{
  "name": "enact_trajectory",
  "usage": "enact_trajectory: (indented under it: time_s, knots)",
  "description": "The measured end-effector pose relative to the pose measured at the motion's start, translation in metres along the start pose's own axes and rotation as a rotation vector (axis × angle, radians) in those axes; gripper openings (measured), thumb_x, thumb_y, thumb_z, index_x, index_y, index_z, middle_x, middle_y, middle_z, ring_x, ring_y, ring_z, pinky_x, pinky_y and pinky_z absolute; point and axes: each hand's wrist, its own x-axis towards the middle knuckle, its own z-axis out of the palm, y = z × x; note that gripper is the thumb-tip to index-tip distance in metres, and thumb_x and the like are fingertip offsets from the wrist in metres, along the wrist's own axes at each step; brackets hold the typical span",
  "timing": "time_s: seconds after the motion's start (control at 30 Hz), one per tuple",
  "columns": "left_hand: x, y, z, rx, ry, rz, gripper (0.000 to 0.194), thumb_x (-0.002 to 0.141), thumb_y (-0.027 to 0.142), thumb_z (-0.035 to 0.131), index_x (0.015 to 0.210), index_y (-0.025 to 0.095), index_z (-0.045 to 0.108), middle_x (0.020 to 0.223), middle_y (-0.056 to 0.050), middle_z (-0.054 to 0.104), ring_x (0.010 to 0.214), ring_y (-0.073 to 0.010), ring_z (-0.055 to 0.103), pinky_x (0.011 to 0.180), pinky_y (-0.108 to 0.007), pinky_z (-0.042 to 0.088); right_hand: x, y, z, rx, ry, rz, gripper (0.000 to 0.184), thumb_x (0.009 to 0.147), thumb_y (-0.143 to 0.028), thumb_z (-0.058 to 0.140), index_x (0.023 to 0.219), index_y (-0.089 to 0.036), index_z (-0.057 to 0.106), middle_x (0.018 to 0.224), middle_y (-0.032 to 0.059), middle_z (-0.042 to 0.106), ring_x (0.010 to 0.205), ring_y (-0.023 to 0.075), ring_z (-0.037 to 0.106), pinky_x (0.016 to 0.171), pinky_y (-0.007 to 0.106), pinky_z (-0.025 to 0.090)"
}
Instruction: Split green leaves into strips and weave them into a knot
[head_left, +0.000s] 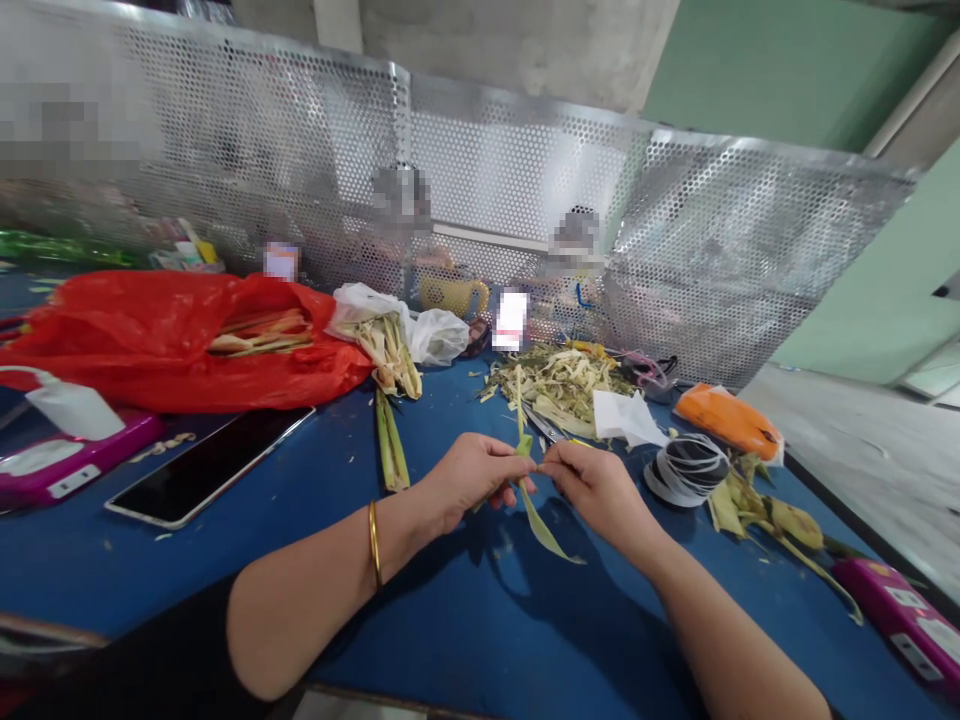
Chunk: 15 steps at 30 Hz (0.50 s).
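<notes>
My left hand pinches a green leaf strip between thumb and fingers. One end of the strip stands up past the thumb, where it looks folded; the other end hangs down in a curl. My right hand is closed in a pinch, its fingertips close against the left thumb tip. Whatever lies in that pinch is too small to make out. Just beyond the hands, scissors lie partly hidden. A spool of white cord sits right of my right hand, and split green stalks lie left of my left hand.
A pile of leaf scraps lies behind the hands, near a white paper and an orange packet. To the left are a red plastic bag, a phone and a purple power strip. A perforated metal screen borders the blue table.
</notes>
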Motion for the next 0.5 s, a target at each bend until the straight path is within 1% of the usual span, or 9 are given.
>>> enact_trajectory:
  time_s: [0.07, 0.13, 0.17, 0.23, 0.27, 0.3, 0.37, 0.43, 0.5]
  knots:
    - [0.001, -0.001, 0.001, -0.051, 0.002, -0.036, 0.024, 0.072, 0.034, 0.066, 0.062, 0.012, 0.067, 0.044, 0.001, 0.055, 0.041, -0.0071, 0.046, 0.044, -0.019, 0.035, 0.0, 0.003, 0.001, -0.03, -0.024, 0.031, 0.024, 0.086, -0.028, 0.051, 0.065, -0.021, 0.059, 0.055, -0.0024, 0.053, 0.053, 0.0127, 0.046, 0.053, 0.024, 0.032]
    - [0.002, -0.002, 0.001, -0.102, 0.004, -0.061, 0.024, 0.071, 0.034, 0.068, 0.064, 0.011, 0.067, 0.05, -0.001, 0.06, 0.044, -0.0078, 0.051, 0.045, -0.019, 0.039, 0.0, 0.002, 0.001, -0.106, 0.045, 0.0, 0.022, 0.088, -0.027, 0.049, 0.071, -0.021, 0.062, 0.065, 0.0005, 0.059, 0.061, 0.0147, 0.052, 0.058, 0.025, 0.036]
    - [0.003, -0.003, 0.001, -0.127, 0.01, -0.065, 0.024, 0.07, 0.035, 0.069, 0.066, 0.011, 0.067, 0.054, -0.002, 0.062, 0.046, -0.0084, 0.053, 0.047, -0.02, 0.04, -0.001, 0.0, 0.0, -0.162, 0.119, -0.053, 0.02, 0.089, -0.026, 0.048, 0.078, -0.02, 0.065, 0.074, 0.003, 0.062, 0.069, 0.0166, 0.055, 0.063, 0.027, 0.038]
    - [0.004, -0.004, 0.001, -0.173, 0.024, -0.061, 0.024, 0.067, 0.034, 0.071, 0.068, 0.011, 0.067, 0.062, -0.003, 0.066, 0.051, -0.0097, 0.057, 0.049, -0.021, 0.043, -0.003, -0.007, 0.0, -0.276, 0.253, -0.224, 0.019, 0.09, -0.024, 0.048, 0.093, -0.02, 0.066, 0.088, 0.007, 0.063, 0.083, 0.0194, 0.056, 0.072, 0.03, 0.038]
    - [0.004, -0.005, 0.002, -0.194, 0.028, -0.059, 0.024, 0.065, 0.033, 0.072, 0.068, 0.011, 0.066, 0.062, -0.003, 0.066, 0.051, -0.0099, 0.057, 0.05, -0.021, 0.043, -0.005, -0.012, 0.001, -0.331, 0.266, -0.324, 0.02, 0.09, -0.022, 0.047, 0.098, -0.02, 0.065, 0.09, 0.0075, 0.062, 0.084, 0.0196, 0.055, 0.075, 0.032, 0.038]
    - [0.005, -0.007, 0.003, -0.217, 0.03, -0.058, 0.023, 0.064, 0.033, 0.073, 0.067, 0.011, 0.066, 0.06, -0.002, 0.064, 0.051, -0.0097, 0.057, 0.05, -0.021, 0.043, -0.007, -0.016, 0.003, -0.383, 0.233, -0.418, 0.02, 0.091, -0.021, 0.047, 0.1, -0.02, 0.065, 0.087, 0.0068, 0.062, 0.082, 0.0187, 0.055, 0.075, 0.032, 0.037]
    - [0.006, -0.012, 0.005, -0.255, 0.033, -0.058, 0.024, 0.06, 0.032, 0.075, 0.061, 0.011, 0.063, 0.05, 0.002, 0.057, 0.046, -0.0079, 0.051, 0.048, -0.019, 0.039, -0.01, -0.023, 0.008, -0.495, 0.095, -0.56, 0.02, 0.091, -0.017, 0.045, 0.097, -0.02, 0.063, 0.084, 0.0053, 0.062, 0.075, 0.0171, 0.053, 0.073, 0.033, 0.036]
    - [0.007, -0.017, 0.007, -0.279, 0.036, -0.047, 0.025, 0.057, 0.031, 0.076, 0.059, 0.011, 0.061, 0.05, 0.003, 0.056, 0.046, -0.0069, 0.049, 0.046, -0.019, 0.035, -0.011, -0.028, 0.016, -0.599, -0.017, -0.629, 0.018, 0.091, -0.015, 0.043, 0.09, -0.018, 0.061, 0.082, 0.0051, 0.061, 0.074, 0.0172, 0.052, 0.073, 0.033, 0.034]
    - [0.008, -0.021, 0.009, -0.28, 0.044, -0.052, 0.026, 0.055, 0.032, 0.077, 0.059, 0.011, 0.062, 0.053, 0.002, 0.058, 0.048, -0.0073, 0.05, 0.047, -0.019, 0.034, -0.011, -0.029, 0.022, -0.676, -0.064, -0.652, 0.018, 0.091, -0.013, 0.042, 0.084, -0.017, 0.058, 0.079, 0.0051, 0.059, 0.074, 0.018, 0.051, 0.072, 0.034, 0.033]
